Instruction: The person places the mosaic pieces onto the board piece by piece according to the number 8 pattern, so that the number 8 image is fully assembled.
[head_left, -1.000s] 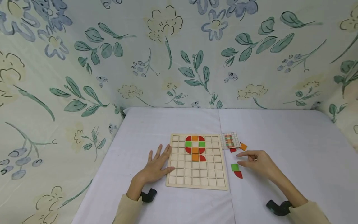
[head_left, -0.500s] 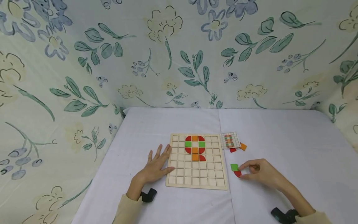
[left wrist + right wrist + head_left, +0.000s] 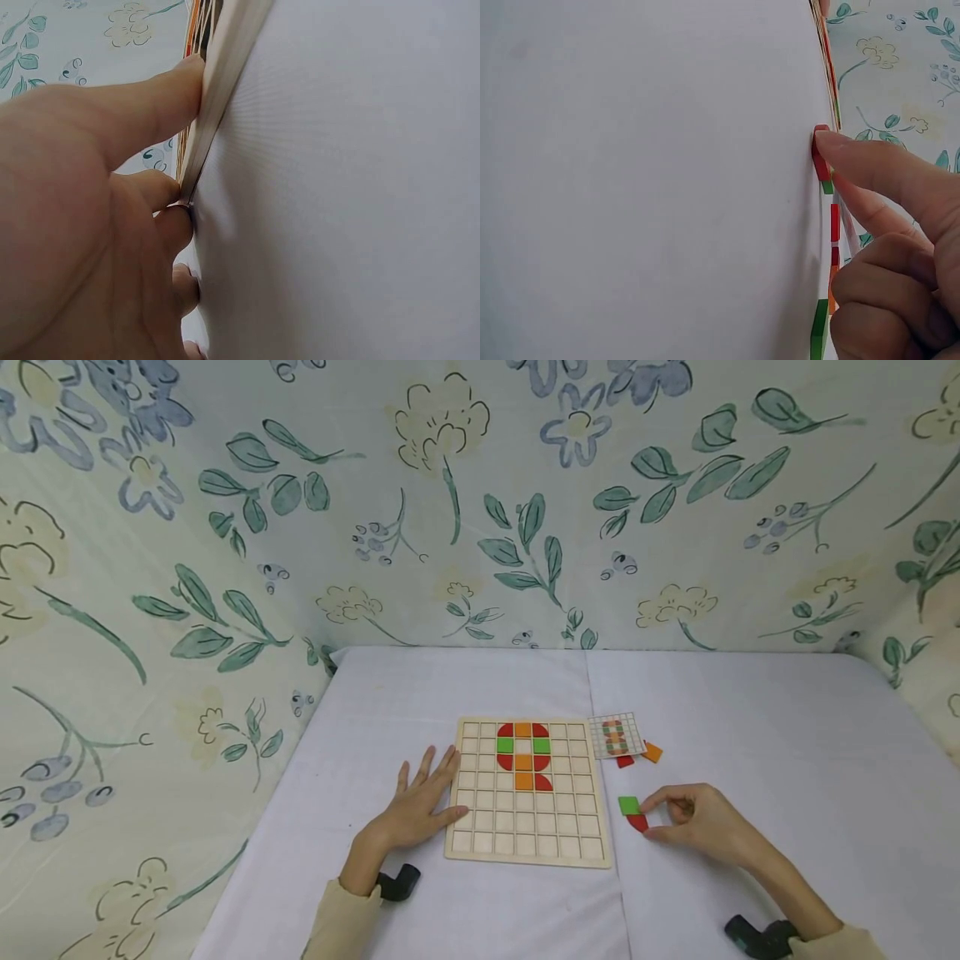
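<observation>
Head view: left hand spread, right hand pinches red quarter-circle tile and may nudge close-set green square tile.

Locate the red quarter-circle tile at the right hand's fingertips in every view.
Head: red quarter-circle tile below and right of centre, right of the wooden grid board.
Left wrist: not in it.
Right wrist: tile right of centre, touching the right hand.
Shared landmark: floral cloth.

We see a pale wooden grid board flat on the counter, red, orange and green tiles in some far cells; to its right, the right hand pinches a red quarter-round piece beside a green square
</observation>
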### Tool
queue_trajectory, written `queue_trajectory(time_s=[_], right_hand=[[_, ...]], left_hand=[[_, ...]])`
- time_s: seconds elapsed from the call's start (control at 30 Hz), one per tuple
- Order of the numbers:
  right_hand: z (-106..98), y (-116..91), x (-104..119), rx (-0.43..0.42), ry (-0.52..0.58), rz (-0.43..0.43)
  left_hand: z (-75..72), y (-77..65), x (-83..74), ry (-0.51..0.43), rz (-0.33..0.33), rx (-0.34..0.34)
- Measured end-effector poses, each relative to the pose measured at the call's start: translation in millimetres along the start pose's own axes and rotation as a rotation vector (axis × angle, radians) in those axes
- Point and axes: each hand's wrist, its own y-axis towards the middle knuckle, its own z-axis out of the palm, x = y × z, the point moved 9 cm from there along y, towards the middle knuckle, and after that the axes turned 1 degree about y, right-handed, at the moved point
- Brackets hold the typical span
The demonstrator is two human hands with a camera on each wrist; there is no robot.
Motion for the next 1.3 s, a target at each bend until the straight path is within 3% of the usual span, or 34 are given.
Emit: queue_trajectory(time_s=[0.3,0.7,1.3], right_hand=[[-0.5,0.8,4.8,-0.020,-0.017,-0.028],[-10.7,2.4,9.9,-0.182,-0.127,-0.070],[-8.7,-1.5,14.5,-0.237,-0.197,-0.047]], left_hand=[[-0.1,0.4,-0.3,0.001,0.002,0.000],[-0.1,0.7,-0.7,0.001,0.005,0.002],[2.3,2.1,1.8,0.012,-0.011,0.020]])
